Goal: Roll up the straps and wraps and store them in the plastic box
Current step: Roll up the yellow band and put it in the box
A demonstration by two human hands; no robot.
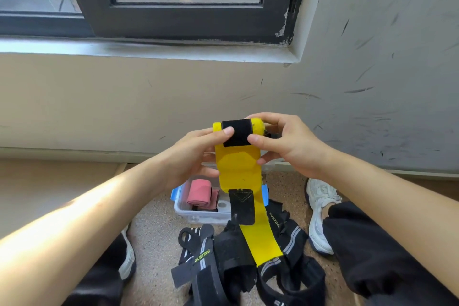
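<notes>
**Inspector:** Report the hands.

**Assistant:** Both are raised in front of the wall, below the window sill. The left hand [196, 154] grips the left side of the yellow wrap [237, 164], thumb pressed on the black fastener patch [237, 132] at the rolled top. The right hand [280, 143] clasps the right end of the same roll, thumb on the patch's lower right corner, fingers curled behind. Neither hand is released.

**Inspector:** Condition of the wrap?

**Assistant:** Partly rolled. The roll sits at the top between the hands; the loose tail hangs down and slants to the right, carrying a second black patch [242, 206]. Its free end lies over the pile of black straps [223, 266] on the floor [154, 231].

**Inspector:** The plastic box?

**Assistant:** The plastic box [198, 217] is clear, with blue clips, and stands on the floor beneath the hands, near the wall. A rolled pink wrap [198, 192] lies inside it. The yellow tail hides the box's right part.

**Inspector:** Remaining items?

**Assistant:** The black straps are unrolled, heaped just in front of the box; some bear the lettering "XUEYING". A white shoe [320, 213] stands to the right of the pile, with another partly visible at left.
</notes>
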